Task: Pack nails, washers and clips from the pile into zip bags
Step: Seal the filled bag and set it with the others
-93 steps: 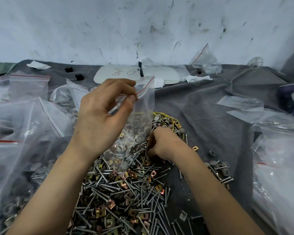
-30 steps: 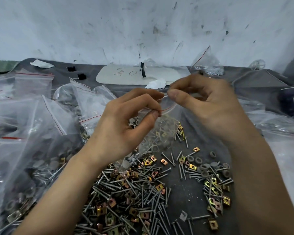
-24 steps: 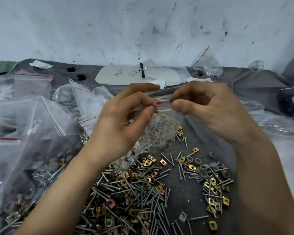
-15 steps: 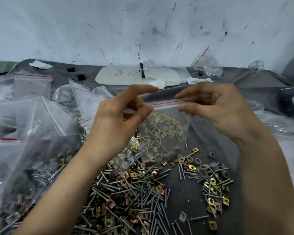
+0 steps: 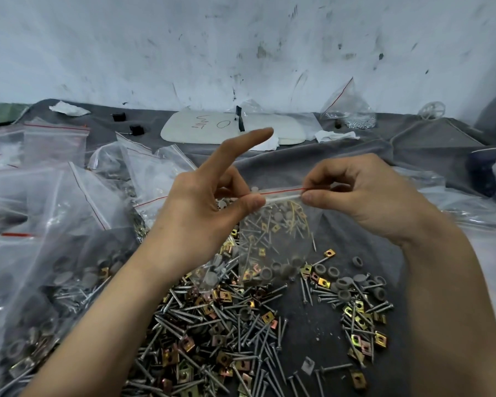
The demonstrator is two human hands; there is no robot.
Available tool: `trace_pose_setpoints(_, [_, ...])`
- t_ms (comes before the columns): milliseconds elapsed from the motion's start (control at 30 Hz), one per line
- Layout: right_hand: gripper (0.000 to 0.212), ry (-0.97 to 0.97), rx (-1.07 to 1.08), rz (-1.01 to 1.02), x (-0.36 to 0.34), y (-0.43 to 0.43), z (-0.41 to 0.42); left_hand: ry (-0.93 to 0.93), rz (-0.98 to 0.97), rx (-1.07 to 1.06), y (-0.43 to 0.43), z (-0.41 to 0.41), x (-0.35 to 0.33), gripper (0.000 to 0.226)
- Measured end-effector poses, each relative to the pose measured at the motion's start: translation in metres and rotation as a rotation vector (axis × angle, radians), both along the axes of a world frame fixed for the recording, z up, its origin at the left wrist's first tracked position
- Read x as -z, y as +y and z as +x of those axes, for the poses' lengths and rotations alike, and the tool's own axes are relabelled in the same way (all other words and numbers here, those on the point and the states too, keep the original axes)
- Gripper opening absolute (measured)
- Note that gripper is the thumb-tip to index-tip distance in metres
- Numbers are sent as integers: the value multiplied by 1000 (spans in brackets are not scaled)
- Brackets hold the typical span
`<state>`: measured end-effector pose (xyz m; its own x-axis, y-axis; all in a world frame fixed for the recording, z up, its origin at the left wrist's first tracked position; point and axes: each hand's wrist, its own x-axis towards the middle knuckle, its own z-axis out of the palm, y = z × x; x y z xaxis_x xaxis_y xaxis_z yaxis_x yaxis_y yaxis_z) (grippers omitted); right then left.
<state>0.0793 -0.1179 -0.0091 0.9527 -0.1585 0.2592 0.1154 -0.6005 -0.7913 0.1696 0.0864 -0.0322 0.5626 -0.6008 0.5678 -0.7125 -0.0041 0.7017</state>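
While it hangs just above the pile (image 5: 212, 319) of steel nails (image 5: 249, 336), brass-coloured clips (image 5: 267, 316) and grey washers (image 5: 342, 295), a small clear zip bag (image 5: 272, 242) is drawn taut by its red-lined top edge between a person's two bare hands. The left hand (image 5: 201, 216) pinches one end of the seal between the thumb and a curled finger, with the forefinger pointing straight up and away. The right hand (image 5: 367, 196) pinches the other end between thumb and forefinger, its other fingers (image 5: 335, 170) curled in.

Grey washers crowd the bag's bottom, with nails and square clips above them. The film is see-through, so it is hard to tell which pieces are inside and which lie on the cloth (image 5: 413, 144) behind, the yellow wire strands (image 5: 295, 216) near the top among them. The left thumb covers that end of the seal, and whether the zip is pressed closed cannot be made out. A second bag (image 5: 206, 277) shows only partly below the left wrist, and both forearms and the lower frame edge cut off much of the pile.

Filled bags (image 5: 58, 224) heap up at the left of the cloth-covered bench. A white board (image 5: 232, 128) with handwriting lies near the scuffed wall (image 5: 241, 38), and a peaked bag (image 5: 347, 110) stands at the back right.
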Motion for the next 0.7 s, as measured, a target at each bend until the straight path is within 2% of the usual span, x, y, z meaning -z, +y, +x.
trace_pose_setpoints(100, [13, -5, -11, 20, -1, 0, -1, 1, 10, 3, 0, -1, -2, 60])
trace_pose_setpoints(267, [17, -31, -18, 69, -1, 5, 1, 39, 99, -50, -2, -2, -3, 7])
trace_pose_setpoints(467, [19, 34, -39, 39, 0, 15, 7, -94, 185, -71, -3, -3, -1, 5])
trace_pose_setpoints(700, [20, -1, -26, 63, 0, 21, 9, -47, 161, -47, -2, -2, -2, 6])
